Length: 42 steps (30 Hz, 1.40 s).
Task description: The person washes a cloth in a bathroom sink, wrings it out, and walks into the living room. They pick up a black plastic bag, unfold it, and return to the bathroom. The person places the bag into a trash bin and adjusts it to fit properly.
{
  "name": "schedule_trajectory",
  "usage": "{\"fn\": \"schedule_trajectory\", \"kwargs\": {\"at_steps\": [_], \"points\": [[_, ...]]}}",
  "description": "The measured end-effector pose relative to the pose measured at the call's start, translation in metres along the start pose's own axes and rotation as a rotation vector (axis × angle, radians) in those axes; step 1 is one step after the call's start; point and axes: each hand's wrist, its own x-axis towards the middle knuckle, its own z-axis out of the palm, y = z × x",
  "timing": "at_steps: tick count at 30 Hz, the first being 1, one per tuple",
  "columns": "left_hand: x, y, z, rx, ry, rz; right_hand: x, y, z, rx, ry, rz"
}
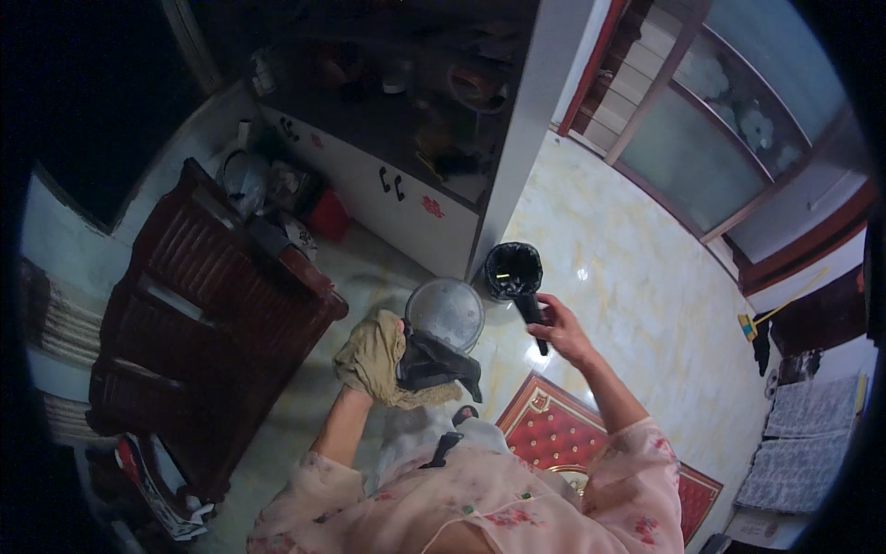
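My left hand (377,360) is mostly covered by a tan cloth (367,353) that it grips; a fingertip shows at the cloth's edge. Against the cloth lies a black folded object (432,363), held along with it; its exact kind is unclear. My right hand (564,332) has its fingers wrapped around a long, slim black object (531,322), perhaps a remote control or a handle. Just beyond that object's upper end stands a waste bin (513,270) with a black liner. A round metal stool top or lid (445,311) sits below and beyond my left hand.
A dark wooden slatted bench (214,311) stands at the left. Ahead is a cabinet (408,215) with cluttered shelves above. A red patterned mat (554,429) lies by my feet. A broom (751,325) leans at the far right, near sliding glass doors (699,159).
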Motion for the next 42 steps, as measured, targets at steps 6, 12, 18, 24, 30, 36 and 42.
{"fn": "schedule_trajectory", "kwargs": {"at_steps": [6,12,18,24,30,36,42], "points": [[0.007,-0.039,0.019,-0.041,-0.045,-0.022,0.102,-0.046,0.083,-0.232,0.074,-0.110],[0.021,-0.082,0.011,0.100,-0.222,-0.178,0.209,-0.080,0.124,-0.134,0.203,-0.216],[0.007,-0.156,0.054,0.113,-0.041,-0.046,0.269,-0.126,0.082,-0.656,0.546,-0.166],[0.067,-0.090,-0.014,-0.181,-0.321,-0.124,0.220,-0.108,0.109,-0.289,-0.174,-0.246],[0.090,-0.074,0.008,-0.405,-0.213,0.243,0.082,-0.104,0.133,-0.237,-0.469,-0.096],[0.112,-0.014,-0.005,-1.314,-0.685,-0.042,0.013,-0.087,0.056,0.321,-0.114,0.029],[0.102,0.078,-0.008,-0.742,-0.868,0.154,-0.054,-0.076,0.027,-0.121,0.525,-0.344]]}}
